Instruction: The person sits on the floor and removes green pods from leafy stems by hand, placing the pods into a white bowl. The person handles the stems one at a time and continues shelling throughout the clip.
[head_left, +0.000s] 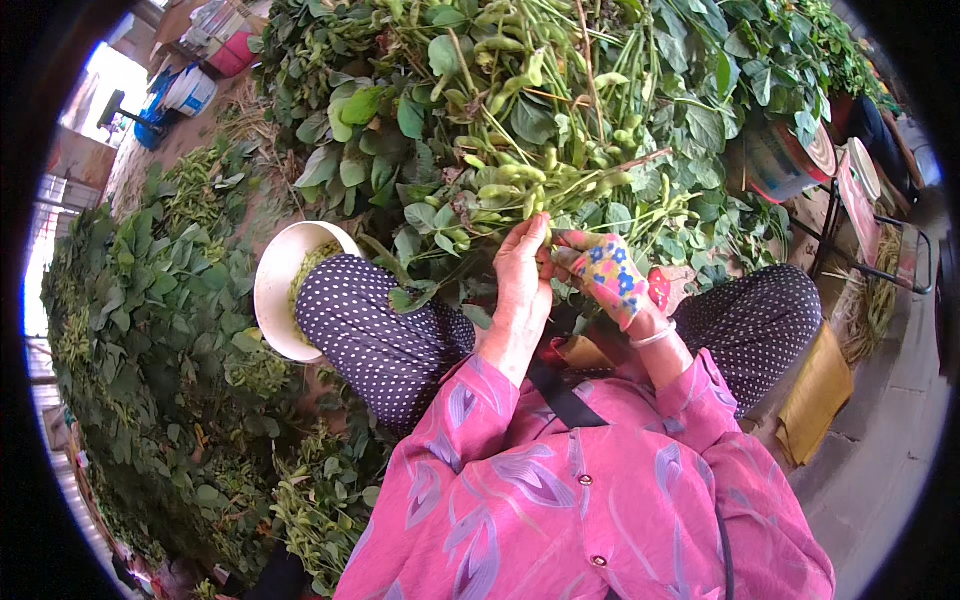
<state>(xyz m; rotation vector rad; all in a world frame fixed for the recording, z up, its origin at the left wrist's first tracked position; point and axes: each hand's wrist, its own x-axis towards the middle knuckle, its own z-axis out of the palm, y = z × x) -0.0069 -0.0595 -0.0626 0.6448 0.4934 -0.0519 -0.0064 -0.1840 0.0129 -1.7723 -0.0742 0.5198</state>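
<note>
My bare left hand (523, 274) pinches a soybean plant at a cluster of green pods (517, 180), thumb and fingers pressed together. Right beside it, my right hand (611, 276), in a floral-print work glove, has its fingers closed on the same plant; the exact grip is partly hidden between the hands. Podded stems fan out beyond my fingertips over a big heap of leafy soybean plants (532, 120). A white bucket (281, 270) holding loose green pods stands against my left knee, which covers part of it.
More cut plants (150, 315) are piled along my left. To the right are a paint-type bucket (787, 161), a metal-framed folding stool (862, 217) and a yellow cloth or sack (817, 394) on the paved floor. Another white bucket (189, 91) stands at the far left.
</note>
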